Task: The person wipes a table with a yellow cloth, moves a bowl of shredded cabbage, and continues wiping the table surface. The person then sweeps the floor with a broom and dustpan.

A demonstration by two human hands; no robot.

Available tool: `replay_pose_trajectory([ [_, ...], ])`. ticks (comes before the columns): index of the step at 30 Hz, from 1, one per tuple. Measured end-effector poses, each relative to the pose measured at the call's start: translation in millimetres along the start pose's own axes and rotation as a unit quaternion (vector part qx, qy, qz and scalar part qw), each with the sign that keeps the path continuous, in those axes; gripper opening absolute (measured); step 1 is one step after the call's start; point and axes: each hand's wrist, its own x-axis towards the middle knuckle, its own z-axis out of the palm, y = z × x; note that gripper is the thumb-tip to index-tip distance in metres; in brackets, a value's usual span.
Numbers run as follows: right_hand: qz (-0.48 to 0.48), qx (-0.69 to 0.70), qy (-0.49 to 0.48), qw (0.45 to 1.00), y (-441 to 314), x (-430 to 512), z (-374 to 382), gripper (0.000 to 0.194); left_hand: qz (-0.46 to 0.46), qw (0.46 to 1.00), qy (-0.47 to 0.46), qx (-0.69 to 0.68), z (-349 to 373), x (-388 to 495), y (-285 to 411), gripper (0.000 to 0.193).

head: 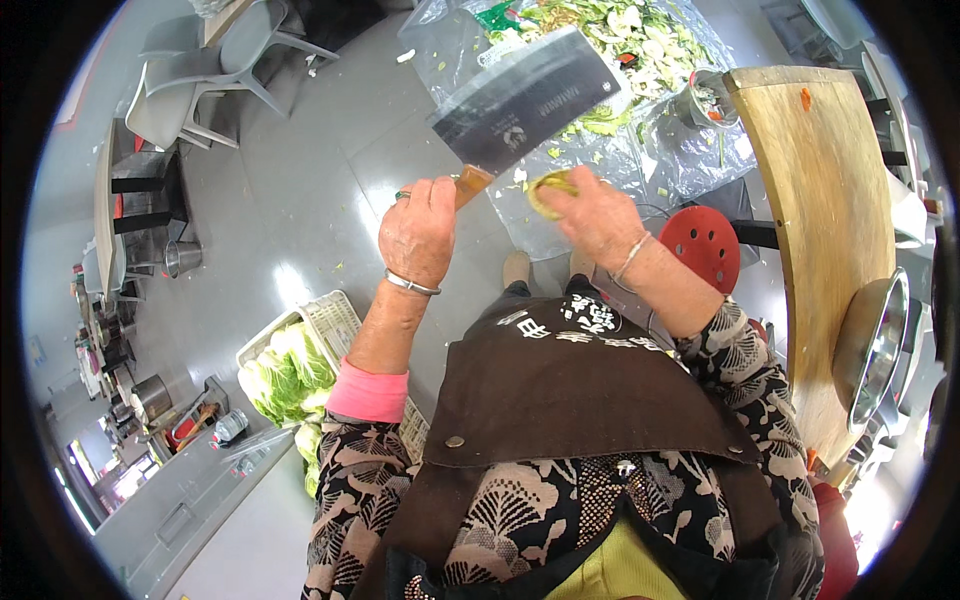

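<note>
My left hand (416,232) grips the wooden handle (472,184) of a broad cleaver (529,101). Its dark steel blade is raised in front of me, pointing up and to the right, and bears writing. In my right hand (600,225), just below the blade and apart from it, is a small round yellow-green thing (546,196); whether it is a piece of vegetable or a scouring pad, I cannot tell. Beyond the blade, chopped leafy greens (637,45) lie heaped on a clear plastic sheet (525,217) on the floor, partly hidden by the cleaver.
On my left stands a plastic crate (330,322) of Chinese cabbages (289,367). A wooden tabletop (832,202) runs along my right, with a steel basin (874,352) at its edge. Nearby are a red stool (701,247) and a bucket (709,101) of scraps. Grey chairs (217,71) stand far left.
</note>
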Motion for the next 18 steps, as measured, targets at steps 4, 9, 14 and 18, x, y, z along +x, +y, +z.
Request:
replay_pose_trajectory([
  [4, 0.031, 0.036, 0.091, 0.995, -6, 16, -12, 0.050, -0.042, 0.999, -0.003, 0.000, 0, 1, 2, 0.021],
  [9, -0.037, -0.068, 0.111, 0.991, -29, 41, -6, 0.049, -0.011, 1.000, -0.017, 0.006, -5, 4, 2, 0.024],
  [14, 0.252, 0.016, 0.085, 0.964, 89, 21, 3, 0.045, -0.064, 0.995, -0.040, -0.066, -2, -19, -3, 0.028],
  [18, 0.109, 0.010, 0.196, 0.975, 64, 22, -11, 0.048, -0.269, 0.906, -0.134, -0.298, -5, -17, 9, 0.032],
])
